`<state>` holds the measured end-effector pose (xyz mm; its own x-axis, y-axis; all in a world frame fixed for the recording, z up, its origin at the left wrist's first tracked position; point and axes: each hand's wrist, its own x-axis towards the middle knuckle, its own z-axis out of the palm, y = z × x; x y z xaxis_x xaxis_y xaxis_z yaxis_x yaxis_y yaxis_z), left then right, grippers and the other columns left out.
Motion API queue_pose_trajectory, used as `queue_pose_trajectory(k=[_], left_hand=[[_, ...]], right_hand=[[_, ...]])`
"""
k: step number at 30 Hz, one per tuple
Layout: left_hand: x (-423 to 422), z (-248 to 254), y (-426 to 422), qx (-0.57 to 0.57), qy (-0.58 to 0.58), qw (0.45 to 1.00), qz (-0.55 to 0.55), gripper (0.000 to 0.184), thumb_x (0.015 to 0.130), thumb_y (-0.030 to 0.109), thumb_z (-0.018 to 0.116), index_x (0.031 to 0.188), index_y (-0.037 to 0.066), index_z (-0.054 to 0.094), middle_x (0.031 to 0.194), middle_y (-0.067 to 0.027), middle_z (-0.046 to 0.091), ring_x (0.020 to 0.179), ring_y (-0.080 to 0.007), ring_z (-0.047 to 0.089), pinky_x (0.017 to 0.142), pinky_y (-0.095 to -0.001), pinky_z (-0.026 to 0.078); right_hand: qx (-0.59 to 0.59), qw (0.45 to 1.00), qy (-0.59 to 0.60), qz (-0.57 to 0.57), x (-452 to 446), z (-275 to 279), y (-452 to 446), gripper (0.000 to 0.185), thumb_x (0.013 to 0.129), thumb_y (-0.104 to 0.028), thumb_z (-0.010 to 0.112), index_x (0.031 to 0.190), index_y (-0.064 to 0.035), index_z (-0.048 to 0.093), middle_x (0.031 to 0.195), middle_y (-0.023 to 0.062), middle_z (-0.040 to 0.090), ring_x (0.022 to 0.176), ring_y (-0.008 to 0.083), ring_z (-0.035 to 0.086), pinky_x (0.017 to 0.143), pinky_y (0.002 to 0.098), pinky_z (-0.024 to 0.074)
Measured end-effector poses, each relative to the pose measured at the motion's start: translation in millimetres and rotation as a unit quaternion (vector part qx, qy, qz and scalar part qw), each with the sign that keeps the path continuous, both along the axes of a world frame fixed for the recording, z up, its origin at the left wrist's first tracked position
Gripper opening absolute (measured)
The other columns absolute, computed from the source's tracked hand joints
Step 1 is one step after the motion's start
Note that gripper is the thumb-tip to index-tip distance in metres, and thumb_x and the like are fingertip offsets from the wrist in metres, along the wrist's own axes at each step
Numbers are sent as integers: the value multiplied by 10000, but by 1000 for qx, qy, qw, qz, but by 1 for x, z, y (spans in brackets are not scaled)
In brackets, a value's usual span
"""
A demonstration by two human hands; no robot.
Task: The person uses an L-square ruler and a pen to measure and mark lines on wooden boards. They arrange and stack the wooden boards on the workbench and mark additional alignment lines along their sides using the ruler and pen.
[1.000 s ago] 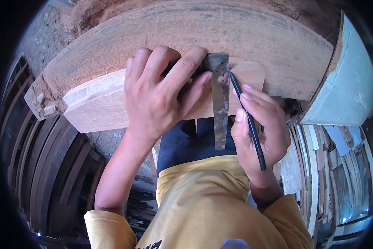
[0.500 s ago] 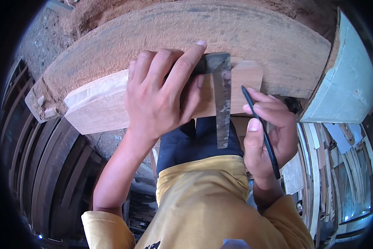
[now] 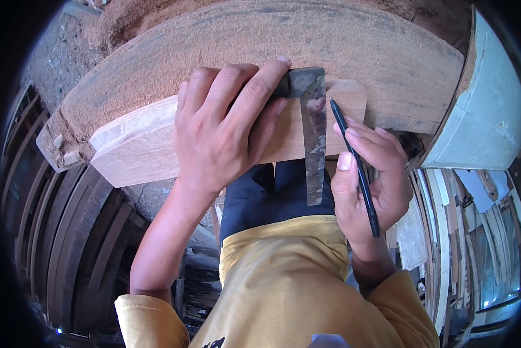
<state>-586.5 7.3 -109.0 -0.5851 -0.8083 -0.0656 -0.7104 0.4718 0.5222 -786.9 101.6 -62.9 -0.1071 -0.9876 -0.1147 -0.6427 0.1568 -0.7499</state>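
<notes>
My left hand (image 3: 217,124) is wrapped round the dark stock of a metal try square, pressing it against a pale wooden board (image 3: 136,153). The stained blade of the try square (image 3: 315,153) lies across the board and sticks out past its near edge. In my right hand (image 3: 373,180) is a black pencil (image 3: 359,168), gripped between thumb and fingers. Its tip points up beside the blade's right edge, over the board; whether it touches the wood I cannot tell. My left palm hides part of the board.
Under the board is a large curved plank (image 3: 388,75) covered in sawdust. A pale blue panel (image 3: 483,110) stands at the right. Stacked wood strips (image 3: 443,232) lie at the lower right, with dark planks (image 3: 69,232) at the left.
The try square has shifted slightly to the right along the board. My right hand first drew the pencil back from the blade, then brought its tip up close beside it again.
</notes>
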Motion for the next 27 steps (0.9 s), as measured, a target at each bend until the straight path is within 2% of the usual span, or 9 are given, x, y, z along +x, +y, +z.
queue_pose_trajectory(k=[3,5,6,9,11,24,26,27], left_hand=[[0,1,-1,2,-2,1000,-4,410,891,129,740,1296,85,699,1098,-58,722,931,-247,633,834,-382,462],[0,1,-1,3,0,1000,-4,400,890,125,739,1286,82,701,1103,-57,723,932,-247,636,831,-383,461],[0,1,-2,3,1,1000,-5,389,890,121,738,1275,79,702,1108,-56,724,934,-248,638,828,-384,460],[0,1,-2,6,2,1000,-4,371,890,114,736,1258,76,704,1115,-56,724,932,-252,640,829,-386,458],[1,0,-1,6,3,1000,-4,369,889,111,737,1255,74,704,1117,-55,725,929,-252,641,827,-386,460],[1,-2,-2,-8,16,1000,-2,333,896,104,731,1227,77,724,1096,-57,725,921,-250,631,816,-381,473],[2,-2,-3,-11,18,1000,-6,333,897,111,732,1228,80,726,1086,-59,724,918,-250,628,815,-380,472],[2,-3,-3,-14,20,1000,-9,332,898,118,732,1228,83,729,1077,-61,723,915,-250,625,813,-380,471]], right_hand=[[0,1000,7,1,2,-1,-1,229,938,-11,668,1164,2,638,1152,186,764,1107,290,735,1058,442,468],[-41,998,31,-29,5,-6,-1,254,852,-12,710,1106,-33,699,1014,112,778,997,270,764,991,395,484],[-41,998,31,-29,5,-6,-1,254,852,-12,710,1106,-33,699,1014,112,778,997,270,764,991,395,484],[-40,998,31,-30,4,-4,-1,249,856,-20,709,1105,-37,702,1016,105,779,994,265,765,993,386,482],[-1,1000,30,-4,3,2,-1,224,946,-34,673,1167,-4,648,1148,175,768,1098,279,741,1062,436,464],[4,1000,27,-9,2,0,0,242,929,-29,689,1169,-16,665,1156,152,772,1105,263,738,1063,417,457],[-33,998,31,-31,3,-5,1,247,870,-34,715,1116,-54,713,1031,85,786,1004,229,763,1033,354,439],[-33,998,31,-32,3,-5,1,247,870,-34,715,1116,-54,713,1031,85,786,1004,229,763,1033,354,439]])
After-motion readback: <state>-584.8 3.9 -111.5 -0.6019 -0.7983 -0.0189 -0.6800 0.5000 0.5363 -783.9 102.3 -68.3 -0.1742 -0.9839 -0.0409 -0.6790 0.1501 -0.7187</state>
